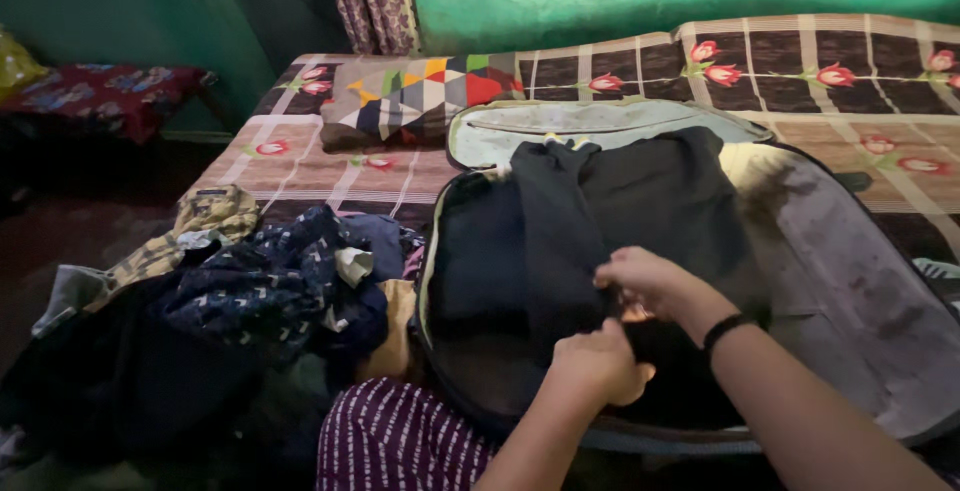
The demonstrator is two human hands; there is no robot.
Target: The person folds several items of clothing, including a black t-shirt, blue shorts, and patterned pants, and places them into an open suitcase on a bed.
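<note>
An open dark suitcase (850, 281) lies on the bed, its lid flap folded back to the right. A black garment (600, 201) is laid inside it. My left hand (600, 361) is closed on the near edge of that garment. My right hand (650, 286), with a black band on the wrist, pinches the same garment just above the left hand. The two hands sit close together over the suitcase's near half.
A heap of clothes (250, 291) lies left of the suitcase, with a dark patterned piece on top. A colourful triangle-patterned pillow (420, 96) rests at the bed's far side. The bedsheet (800, 71) is brown with red flowers. A striped purple cloth (400, 441) is near me.
</note>
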